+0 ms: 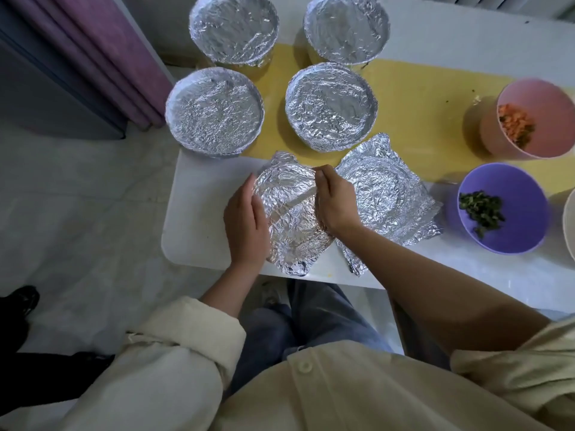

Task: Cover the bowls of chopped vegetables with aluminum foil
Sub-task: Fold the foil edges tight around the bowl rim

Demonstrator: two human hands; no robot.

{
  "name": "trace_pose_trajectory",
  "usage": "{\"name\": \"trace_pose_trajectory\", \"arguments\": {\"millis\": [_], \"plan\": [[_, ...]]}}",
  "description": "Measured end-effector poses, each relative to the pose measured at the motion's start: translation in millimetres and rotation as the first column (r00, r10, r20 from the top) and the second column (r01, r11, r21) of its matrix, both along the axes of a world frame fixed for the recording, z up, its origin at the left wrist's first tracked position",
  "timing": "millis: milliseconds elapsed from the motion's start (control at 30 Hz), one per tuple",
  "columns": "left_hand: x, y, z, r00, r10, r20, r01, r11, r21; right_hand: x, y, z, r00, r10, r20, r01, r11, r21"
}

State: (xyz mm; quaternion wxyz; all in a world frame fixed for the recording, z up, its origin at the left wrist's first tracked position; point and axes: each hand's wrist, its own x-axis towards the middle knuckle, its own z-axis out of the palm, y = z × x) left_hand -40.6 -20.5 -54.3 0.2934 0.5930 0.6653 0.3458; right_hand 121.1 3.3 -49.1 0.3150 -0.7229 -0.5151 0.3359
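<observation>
Foil-covered bowls (214, 112): 4. Uncovered bowls with chopped veg: 2, pink bowl (535, 98) and purple bowl (516, 185). White rim (571, 225) cut off at right edge: 1, can't tell what it is. Loose foil: 2, held sheet (289, 213) and flat sheet (385, 194). Hands: 2, left hand (245, 225) and right hand (336, 203). Table (199, 213): 1. Yellow mat (404, 88): 1.

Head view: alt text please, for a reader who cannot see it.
The left hand and right hand hold a crumpled foil sheet over the table's near edge, a second loose sheet lying to its right. Beyond stand four foil-covered bowls; at right, a pink bowl of chopped orange vegetables and a purple bowl of chopped greens sit uncovered.
</observation>
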Motion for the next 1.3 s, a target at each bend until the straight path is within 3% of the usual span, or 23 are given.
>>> {"name": "trace_pose_trajectory", "arguments": {"millis": [133,200,367,500,600,700,867,1000,1133,1300], "plan": [[-4,19,8,0.95,-0.073,-0.303,0.063,0.997,-0.041,-4,-18,-3,0.933,-0.344,-0.111,0.337,0.938,-0.077],[2,17,15,0.91,-0.091,-0.405,0.078,0.996,-0.048,-7,-29,2,0.896,-0.417,-0.153,0.407,0.909,-0.096],[16,-3,19,0.799,-0.094,-0.595,0.066,0.995,-0.068,-18,-60,-1,0.893,-0.401,-0.206,0.365,0.911,-0.194],[22,-7,18,0.745,-0.134,-0.653,0.166,0.986,-0.013,-6,-56,11,0.972,-0.232,0.043,0.229,0.972,0.058],[26,-3,18,0.762,-0.14,-0.632,0.113,0.99,-0.083,-1,-38,21,0.952,0.008,0.305,-0.075,0.975,0.208],[17,2,13,0.775,-0.132,-0.618,0.094,0.991,-0.093,-3,-26,8,0.885,0.195,0.424,-0.268,0.956,0.119],[22,9,13,0.896,-0.028,-0.444,0.036,0.999,0.01,1,-25,-2,0.903,0.151,0.402,-0.232,0.959,0.161],[13,14,11,0.976,0.034,-0.217,-0.027,0.999,0.034,1,-24,1,0.946,0.147,0.288,-0.192,0.972,0.136],[8,16,7,0.993,0.1,-0.055,-0.096,0.993,0.069,0,-18,4,0.979,0.088,0.184,-0.096,0.995,0.033],[0,20,1,0.986,0.133,0.102,-0.128,0.99,-0.057,3,-10,3,0.998,0.025,0.049,-0.026,1.0,0.009]]}}
